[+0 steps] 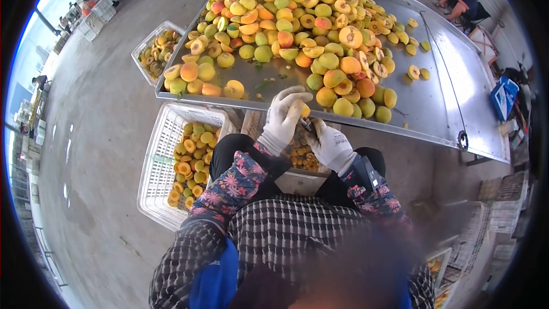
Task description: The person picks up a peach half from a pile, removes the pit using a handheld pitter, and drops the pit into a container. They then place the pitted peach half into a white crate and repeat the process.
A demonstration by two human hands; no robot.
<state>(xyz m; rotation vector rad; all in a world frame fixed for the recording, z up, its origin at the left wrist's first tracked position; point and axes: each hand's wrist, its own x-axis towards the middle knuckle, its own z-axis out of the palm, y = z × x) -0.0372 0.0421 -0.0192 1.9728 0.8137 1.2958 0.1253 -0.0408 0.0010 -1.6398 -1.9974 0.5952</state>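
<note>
My left hand (pixel 282 115), in a white glove, holds a yellow fruit piece (pixel 305 111) at the near edge of the metal table (pixel 251 103). My right hand (pixel 329 142), also gloved, is closed around a small dark tool (pixel 309 126) whose tip meets the fruit; its exact shape is hard to make out. Just beyond my hands lies a large heap of whole and halved yellow-orange fruit (pixel 286 23). Below them, between my knees, a crate holds small orange-brown pieces (pixel 302 154).
A white crate (pixel 150 166) of fruit stands at my left, and a smaller crate (pixel 139 51) sits beyond it against the table. A blue bag (pixel 504 97) lies at the right. One person (pixel 462 1) sits at the back right.
</note>
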